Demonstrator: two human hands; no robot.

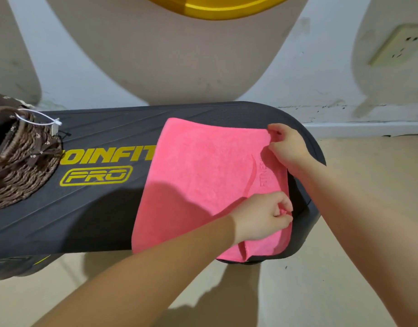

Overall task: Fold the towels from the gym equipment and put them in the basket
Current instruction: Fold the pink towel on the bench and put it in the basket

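Your left hand (262,217) pinches the near right corner of the pink towel (203,182); your right hand (287,147) pinches its far right corner. The towel lies spread on the dark step platform (97,208), well apart from the woven basket (19,161) at its left end.

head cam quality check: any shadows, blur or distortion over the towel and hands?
Head view: a soft shadow covers the pink towel's near-left part; wide-angle bending curves the black step board; left hand and right hand are slightly soft; no glare.
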